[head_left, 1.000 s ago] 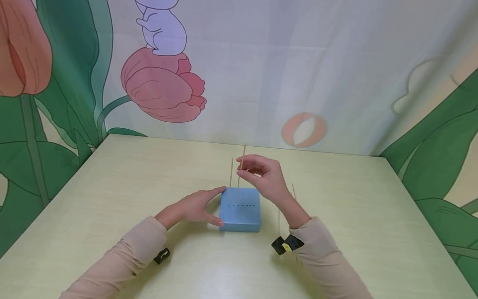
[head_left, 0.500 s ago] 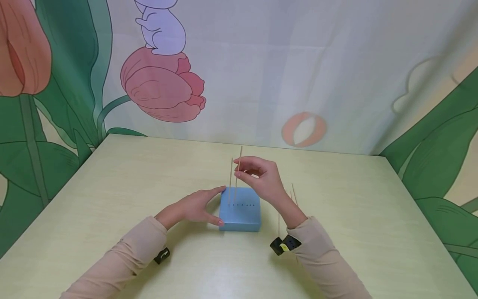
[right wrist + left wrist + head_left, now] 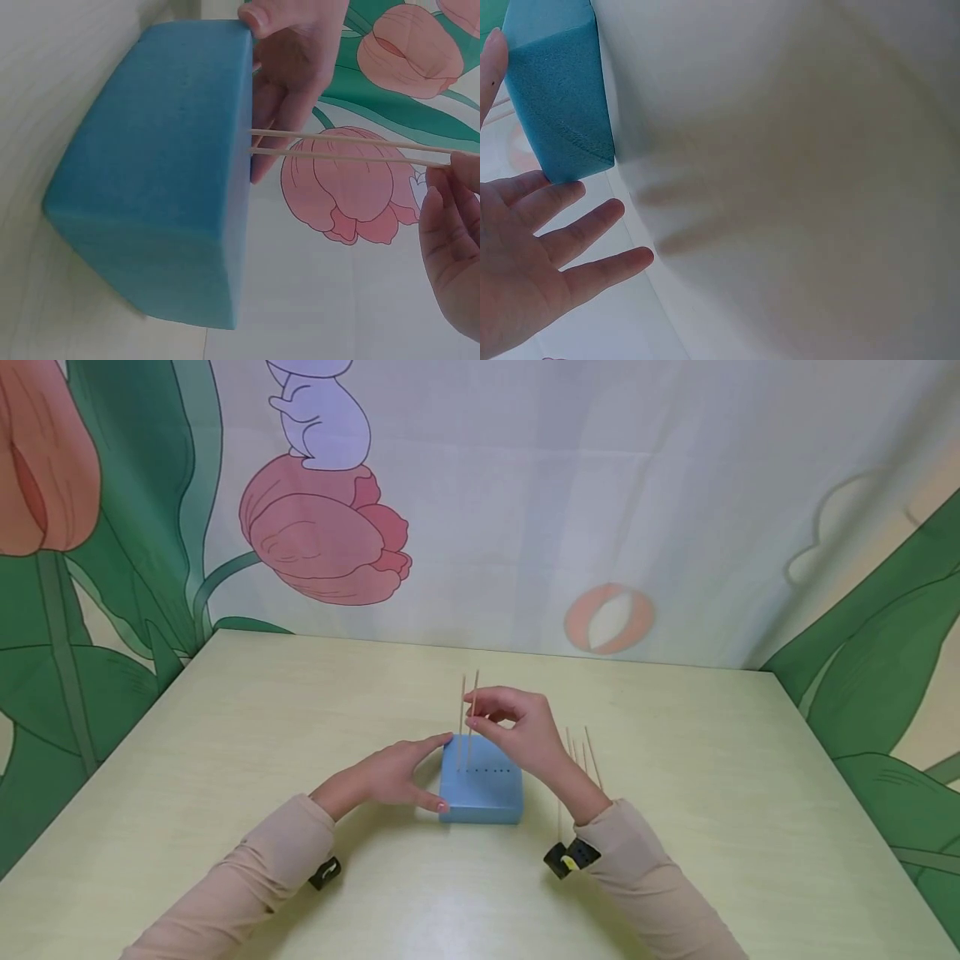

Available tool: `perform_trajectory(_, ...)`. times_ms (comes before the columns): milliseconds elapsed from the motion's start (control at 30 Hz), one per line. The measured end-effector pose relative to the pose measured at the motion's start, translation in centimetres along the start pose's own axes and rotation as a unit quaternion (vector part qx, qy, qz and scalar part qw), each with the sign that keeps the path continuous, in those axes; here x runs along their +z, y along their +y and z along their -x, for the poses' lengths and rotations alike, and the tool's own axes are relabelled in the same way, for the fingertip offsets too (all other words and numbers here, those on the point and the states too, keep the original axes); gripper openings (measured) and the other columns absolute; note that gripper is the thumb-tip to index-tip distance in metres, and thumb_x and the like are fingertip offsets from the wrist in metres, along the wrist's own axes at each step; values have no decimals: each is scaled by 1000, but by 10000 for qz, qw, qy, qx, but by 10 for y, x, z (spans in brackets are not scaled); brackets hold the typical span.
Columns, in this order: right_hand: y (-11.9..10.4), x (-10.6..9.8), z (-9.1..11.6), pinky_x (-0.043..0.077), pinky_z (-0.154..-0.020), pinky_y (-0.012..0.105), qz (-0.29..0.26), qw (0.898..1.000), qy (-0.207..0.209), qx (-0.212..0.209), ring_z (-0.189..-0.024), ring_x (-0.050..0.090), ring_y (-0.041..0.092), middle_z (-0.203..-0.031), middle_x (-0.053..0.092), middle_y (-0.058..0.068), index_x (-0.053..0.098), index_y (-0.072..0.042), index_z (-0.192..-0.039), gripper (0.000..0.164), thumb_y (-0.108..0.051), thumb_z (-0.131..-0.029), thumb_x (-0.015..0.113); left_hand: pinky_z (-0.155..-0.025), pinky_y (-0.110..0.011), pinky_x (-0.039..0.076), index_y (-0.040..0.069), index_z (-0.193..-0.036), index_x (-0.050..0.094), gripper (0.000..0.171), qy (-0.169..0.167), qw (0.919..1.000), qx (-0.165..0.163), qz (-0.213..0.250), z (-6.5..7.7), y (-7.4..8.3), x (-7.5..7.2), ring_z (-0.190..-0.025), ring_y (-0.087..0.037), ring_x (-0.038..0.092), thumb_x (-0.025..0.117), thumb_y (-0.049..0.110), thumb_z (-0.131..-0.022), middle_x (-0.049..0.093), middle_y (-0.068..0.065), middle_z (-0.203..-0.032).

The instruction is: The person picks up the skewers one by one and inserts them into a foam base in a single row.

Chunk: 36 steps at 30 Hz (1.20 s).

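We can read no text, label, brand, number or sign in any of the three views. On the black device [image 3: 585,852] under the right cuff [image 3: 628,843] we see a yellow patch [image 3: 569,862], too small for us to tell if it is printed. On the block [image 3: 480,800] and the backdrop [image 3: 480,527] we make out no lettering either.

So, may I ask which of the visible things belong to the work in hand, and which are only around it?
Part of the work:
block, touched by the left hand
standing stick, in the block
held stick, pinched by the right hand
spare sticks near the right wrist, probably

Only around it:
table, just support
printed backdrop
black wrist gear
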State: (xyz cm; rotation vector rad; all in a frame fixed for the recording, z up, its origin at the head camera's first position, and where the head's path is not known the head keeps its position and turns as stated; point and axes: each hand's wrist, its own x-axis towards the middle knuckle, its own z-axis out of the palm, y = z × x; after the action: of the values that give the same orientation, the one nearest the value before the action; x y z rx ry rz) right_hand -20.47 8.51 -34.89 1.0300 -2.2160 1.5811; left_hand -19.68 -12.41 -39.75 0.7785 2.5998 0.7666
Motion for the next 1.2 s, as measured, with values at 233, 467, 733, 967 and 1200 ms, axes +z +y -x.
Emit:
perform_trajectory(233, 1, 3, 3, 52, -61, 27, 174, 9998, -77, -61, -68, 61, 18, -76, 66, 11, 66, 5, -97, 21, 5, -76, 69, -101, -47, 31, 4, -144, 23, 100, 20, 10000, 86, 37, 0, 1, 0, -127, -31, 36, 75, 47, -70, 38, -15, -140)
perform_trajectory(467, 3, 0, 10, 52, -64, 27, 295, 9980, -396, 385, -74, 62, 19, -82, 66, 10, 65, 3, -102, 25, 1, -78, 69, -101, -47, 32, 5, -144, 24, 99, 40, 10000, 45, 34, 0, 2, 1, -126, -30, 37, 75, 47, -69, 39, -14, -139)
perform_trajectory(733, 10, -21, 23, 52, -68, 30, 309, 9905, -726, 1130, -79, 61, 17, -88, 65, 16, 64, -1, -106, 28, -3, -78, 70, -101, -46, 32, 6, -144, 24, 100, 34, 10000, 32, -26, -2, 2, 1, -126, -30, 37, 75, 48, -69, 39, -14, -140)
perform_trajectory(967, 14, -42, 36, 52, -69, 30, 30, 9837, -729, 1643, -80, 61, 19, -89, 63, 19, 63, 1, -107, 29, -2, -79, 69, -101, -46, 32, 4, -144, 23, 101, 39, 10000, 33, -59, -2, 0, 2, -127, -31, 36, 75, 47, -69, 37, -15, -140)
perform_trajectory(1200, 36, -62, 49, 51, -70, 26, 240, 9753, -784, 2051, -81, 60, 20, -88, 63, 9, 62, -1, -110, 33, -6, -79, 70, -102, -46, 31, 3, -143, 22, 101, 29, 9999, 100, -35, -1, 0, 2, -127, -32, 35, 75, 46, -69, 37, -16, -140)
